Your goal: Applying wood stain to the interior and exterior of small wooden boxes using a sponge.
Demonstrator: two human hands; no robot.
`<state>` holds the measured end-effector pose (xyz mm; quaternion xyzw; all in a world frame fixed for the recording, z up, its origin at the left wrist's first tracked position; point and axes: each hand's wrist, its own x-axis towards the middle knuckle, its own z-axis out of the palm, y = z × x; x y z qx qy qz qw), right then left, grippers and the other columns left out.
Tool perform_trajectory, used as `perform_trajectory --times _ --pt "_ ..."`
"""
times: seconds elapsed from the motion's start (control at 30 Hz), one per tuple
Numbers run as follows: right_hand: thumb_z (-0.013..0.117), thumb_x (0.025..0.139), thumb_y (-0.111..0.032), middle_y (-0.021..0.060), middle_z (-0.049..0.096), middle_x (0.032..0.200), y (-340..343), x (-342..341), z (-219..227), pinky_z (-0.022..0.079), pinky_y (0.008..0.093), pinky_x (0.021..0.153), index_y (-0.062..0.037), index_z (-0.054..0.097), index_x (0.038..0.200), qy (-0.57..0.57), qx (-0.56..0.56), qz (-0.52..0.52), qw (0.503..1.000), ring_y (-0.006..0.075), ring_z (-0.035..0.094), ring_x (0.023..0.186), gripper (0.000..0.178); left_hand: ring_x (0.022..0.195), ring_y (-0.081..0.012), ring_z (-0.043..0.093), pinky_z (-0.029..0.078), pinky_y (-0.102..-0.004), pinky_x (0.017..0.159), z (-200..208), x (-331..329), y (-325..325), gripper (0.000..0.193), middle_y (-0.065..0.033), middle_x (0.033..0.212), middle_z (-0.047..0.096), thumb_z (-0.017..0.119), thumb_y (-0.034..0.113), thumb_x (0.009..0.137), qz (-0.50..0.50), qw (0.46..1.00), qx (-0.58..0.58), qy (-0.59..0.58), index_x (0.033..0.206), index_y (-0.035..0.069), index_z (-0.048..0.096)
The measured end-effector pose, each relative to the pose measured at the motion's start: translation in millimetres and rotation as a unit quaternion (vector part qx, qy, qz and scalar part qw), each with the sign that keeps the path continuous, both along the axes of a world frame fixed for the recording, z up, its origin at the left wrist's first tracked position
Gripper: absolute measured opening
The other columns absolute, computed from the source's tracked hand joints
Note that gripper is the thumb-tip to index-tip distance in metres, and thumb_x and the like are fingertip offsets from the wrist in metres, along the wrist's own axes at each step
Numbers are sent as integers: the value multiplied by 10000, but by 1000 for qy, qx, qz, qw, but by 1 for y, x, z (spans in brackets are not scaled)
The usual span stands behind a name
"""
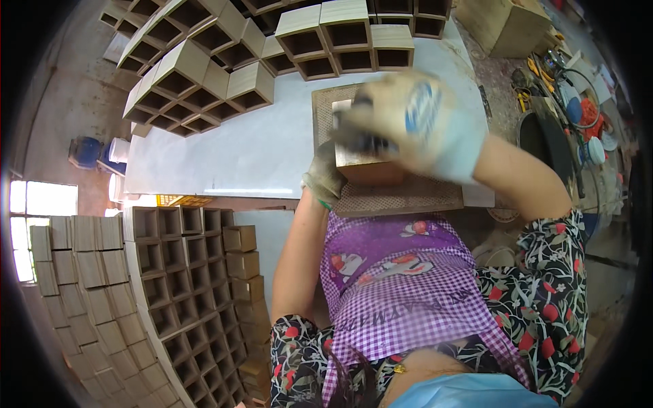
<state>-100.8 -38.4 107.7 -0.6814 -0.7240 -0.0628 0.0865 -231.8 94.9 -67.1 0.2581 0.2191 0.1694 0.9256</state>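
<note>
A small wooden box [371, 174] rests on a brown textured mat [415, 198] at the table's near edge. My left hand [325, 177], in a dirty grey work glove, is closed on the box's left side and steadies it. My right hand [415, 122], in a pale glove with a blue mark, is over the top of the box and smeared by motion. Its dark fingers look curled down against the top face. Whatever they hold, if anything, is too blurred to name.
Open-fronted wooden boxes [183, 75] are stacked along the far side of the white table [272, 146]. More stacked boxes [180, 272] stand at my left. Tools and hoses [544, 75] clutter the right, near a larger wooden box [503, 27].
</note>
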Motion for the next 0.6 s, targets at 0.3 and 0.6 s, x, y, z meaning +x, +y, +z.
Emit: perform_trajectory --times 0.3,0.6 --pt "713 762 -232 105 642 968 12 -32 5 532 403 853 -150 667 1062 -51 -23 114 992 277 658 953 315 1093 -205 633 534 -333 915 21 -3 -6 352 -119 1268 616 537 169 998 5 976 169 135 1293 -22 547" --pt "669 837 -264 78 649 1003 20 -22 -6 534 402 819 -170 671 1087 -38 16 86 995 255 656 948 267 1279 -209 492 473 -358 1018 8 -5 -10 485 -103 1392 494 445 364 1037 -2 983 178 48 1421 67 436"
